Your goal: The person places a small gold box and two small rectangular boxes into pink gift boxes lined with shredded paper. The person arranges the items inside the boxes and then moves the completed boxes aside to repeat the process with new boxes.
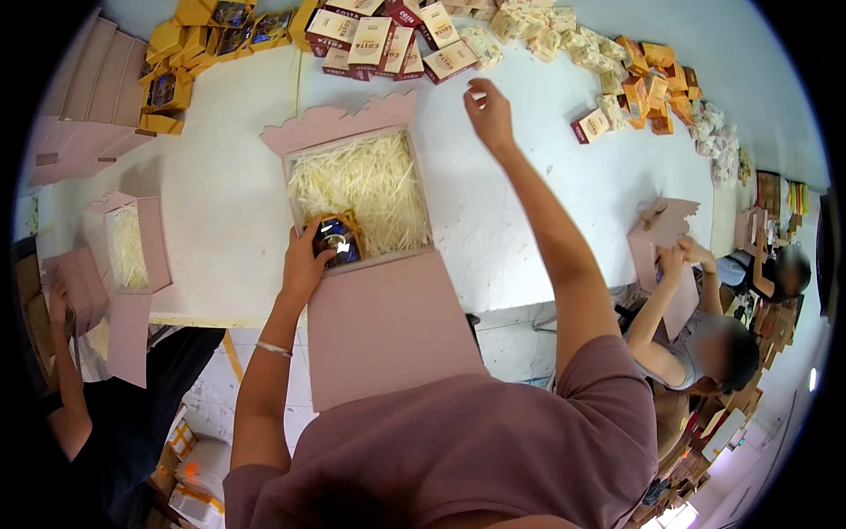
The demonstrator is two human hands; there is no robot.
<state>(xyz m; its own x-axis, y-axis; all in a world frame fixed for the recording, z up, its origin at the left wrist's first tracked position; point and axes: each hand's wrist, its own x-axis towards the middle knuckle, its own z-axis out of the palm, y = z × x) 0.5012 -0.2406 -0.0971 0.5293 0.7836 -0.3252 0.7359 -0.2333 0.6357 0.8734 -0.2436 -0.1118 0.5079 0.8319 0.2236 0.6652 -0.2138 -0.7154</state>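
Before me lies a pink cardboard gift box, its lid flap folded down towards my body and its scalloped flap standing at the far side. Cream shredded paper filler fills the box. At the near left corner, my left hand grips a gold package with a dark blue shiny front, resting on the filler. My right hand is above the white table, fingers curled with a gap to the thumb and nothing visible between them. Closest to it are the cream and maroon Costa cartons.
Gold packages are piled back left, patterned cream packets and orange cartons back right. One Costa carton stands apart. Stacked pink boxes occupy the left. Co-workers handle pink boxes on both sides.
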